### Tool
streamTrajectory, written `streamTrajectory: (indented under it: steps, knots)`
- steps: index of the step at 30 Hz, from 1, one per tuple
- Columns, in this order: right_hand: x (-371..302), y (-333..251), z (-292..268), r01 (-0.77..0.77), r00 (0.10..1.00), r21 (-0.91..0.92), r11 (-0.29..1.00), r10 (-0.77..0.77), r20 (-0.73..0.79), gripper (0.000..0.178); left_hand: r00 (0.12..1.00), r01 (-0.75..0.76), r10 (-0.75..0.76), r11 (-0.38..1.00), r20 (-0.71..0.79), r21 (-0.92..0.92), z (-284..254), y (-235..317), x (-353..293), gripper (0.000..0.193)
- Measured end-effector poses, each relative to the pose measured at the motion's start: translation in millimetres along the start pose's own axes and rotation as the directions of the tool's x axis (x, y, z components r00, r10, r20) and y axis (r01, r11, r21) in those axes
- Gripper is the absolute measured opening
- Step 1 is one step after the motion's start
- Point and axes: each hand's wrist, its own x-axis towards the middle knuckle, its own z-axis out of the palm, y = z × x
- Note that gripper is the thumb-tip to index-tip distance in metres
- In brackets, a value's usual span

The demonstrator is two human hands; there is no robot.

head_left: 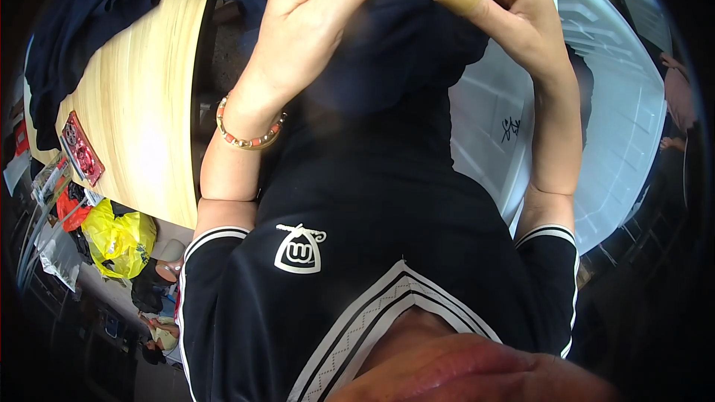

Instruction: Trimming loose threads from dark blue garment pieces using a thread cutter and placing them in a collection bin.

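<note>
Our left hand (313,22) pinching dark navy cloth (387,52) between thumb and fingers, our right hand (495,4) gripping the same cloth just beside it, beaded bracelet (249,138) below the left hand, white plastic bin (603,97) under the right, wooden table (141,104) left of both.

A dark navy cloth (387,52) is seen, plain and unpatterned. A black shirt (357,253) is trimmed with white stripes and marked with a white emblem. A beaded bracelet (249,138) is coloured coral and gold. A table (141,126) is shown in pale wood grain, a tub (618,104) in white, a bag (119,242) in bright yellow.
</note>
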Motion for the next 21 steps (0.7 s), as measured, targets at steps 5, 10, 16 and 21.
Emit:
streamTrajectory:
  steps: [5, 10, 16, 21]
  knots:
    - [-3.3, 9.2, -6.5, -0.148, 0.988, -0.083, 0.985, 0.151, 0.026, 0.023, 0.883, 0.442, -0.402, 0.885, -0.243, 0.145, 27.3, 40.1, 6.9, 0.037]
    - [-9.4, 11.8, -28.5, -0.160, 0.968, -0.040, 0.986, 0.149, -0.202, 0.016, 0.619, 0.780, -0.601, 0.542, -0.505, 0.311, 7.6, 62.5, -10.1, 0.027]
    - [-9.6, 22.6, -30.1, -0.105, 0.973, -0.280, 0.954, 0.040, -0.228, 0.013, 0.608, 0.763, -0.534, 0.597, -0.587, 0.247, 6.7, 57.0, -15.0, 0.026]
    - [-5.5, -6.1, -9.4, 0.009, 0.994, -0.394, 0.919, -0.051, -0.097, 0.033, 0.826, 0.484, -0.478, 0.873, -0.297, -0.060, 13.8, 41.8, -3.2, 0.017]
